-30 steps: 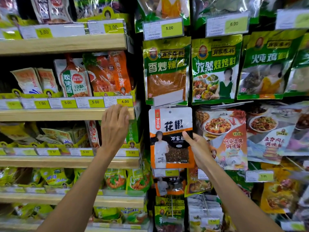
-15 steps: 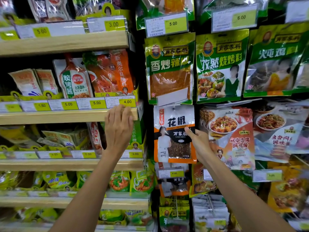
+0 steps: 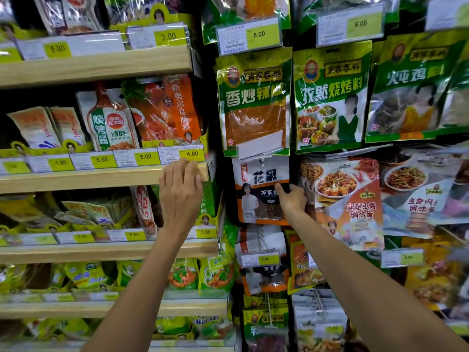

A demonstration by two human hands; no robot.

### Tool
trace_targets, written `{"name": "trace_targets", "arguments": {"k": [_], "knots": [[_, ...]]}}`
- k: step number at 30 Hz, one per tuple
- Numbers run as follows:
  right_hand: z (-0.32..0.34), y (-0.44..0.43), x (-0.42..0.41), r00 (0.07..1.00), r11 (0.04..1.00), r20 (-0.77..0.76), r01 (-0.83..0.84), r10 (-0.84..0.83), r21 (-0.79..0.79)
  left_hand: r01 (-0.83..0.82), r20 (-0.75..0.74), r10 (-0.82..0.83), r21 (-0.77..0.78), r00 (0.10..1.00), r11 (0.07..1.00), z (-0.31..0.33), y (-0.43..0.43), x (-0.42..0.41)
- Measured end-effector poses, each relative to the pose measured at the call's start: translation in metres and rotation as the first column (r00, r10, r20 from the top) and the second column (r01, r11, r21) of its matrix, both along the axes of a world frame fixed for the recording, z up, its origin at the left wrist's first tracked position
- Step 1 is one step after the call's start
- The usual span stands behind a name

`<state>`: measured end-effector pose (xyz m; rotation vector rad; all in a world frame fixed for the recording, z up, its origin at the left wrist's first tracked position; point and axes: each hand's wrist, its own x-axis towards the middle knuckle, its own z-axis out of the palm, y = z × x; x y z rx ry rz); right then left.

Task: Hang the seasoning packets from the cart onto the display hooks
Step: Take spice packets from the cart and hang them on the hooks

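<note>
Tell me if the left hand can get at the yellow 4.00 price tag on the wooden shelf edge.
Probably yes: the left hand rests on the wooden shelf edge with its fingertips just under the yellow 4.00 price tag, and nothing lies between them.

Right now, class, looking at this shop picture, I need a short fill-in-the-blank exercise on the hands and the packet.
1. The right hand grips the orange, white and black packet by its ____ edge.
2. The left hand rests on a ____ shelf.
3. The price tag just above the left hand reads ____.

Missing words: right; wooden; 4.00
</note>
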<state>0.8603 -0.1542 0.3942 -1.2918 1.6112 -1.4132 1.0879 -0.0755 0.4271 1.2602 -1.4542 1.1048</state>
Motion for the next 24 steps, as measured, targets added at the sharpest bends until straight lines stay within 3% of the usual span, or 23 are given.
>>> {"name": "trace_targets", "arguments": {"k": [3,7,10,12,14,17,21,24], "knots": [[-0.001,0.020,-0.004,0.994,0.999,-0.110,-0.022,0.017,-0.039,0.021,-0.035,-0.021,-0.013,0.999,1.000,-0.001,0.007,-0.007],[-0.016,0.070,-0.021,0.992,0.980,-0.105,-0.092,0.075,-0.174,0.145,-0.006,-0.146,-0.084,0.989,0.986,-0.017,0.020,-0.040],[-0.042,0.109,-0.053,0.992,0.973,-0.085,-0.113,0.098,-0.202,0.316,-0.079,-0.313,0.030,0.946,0.948,-0.044,0.029,-0.090],[-0.066,0.135,-0.087,0.997,0.983,-0.054,-0.067,0.058,-0.171,0.454,-0.206,-0.419,0.169,0.884,0.875,-0.070,0.038,-0.132],[-0.094,0.162,-0.128,1.000,0.994,0.015,0.010,-0.009,-0.104,0.609,-0.429,-0.464,0.310,0.775,0.730,-0.099,0.050,-0.179],[-0.142,0.208,-0.194,0.983,0.984,0.053,0.174,-0.175,0.022,0.782,-0.716,-0.340,0.471,0.609,0.408,-0.146,0.072,-0.252],[-0.203,0.287,-0.284,0.928,0.920,0.092,0.339,-0.362,0.197,0.882,-0.874,-0.119,0.464,0.470,0.079,-0.206,0.110,-0.352],[-0.239,0.354,-0.342,0.889,0.849,0.045,0.420,-0.456,0.321,0.881,-0.886,0.001,0.461,0.464,-0.107,-0.244,0.147,-0.427]]}}
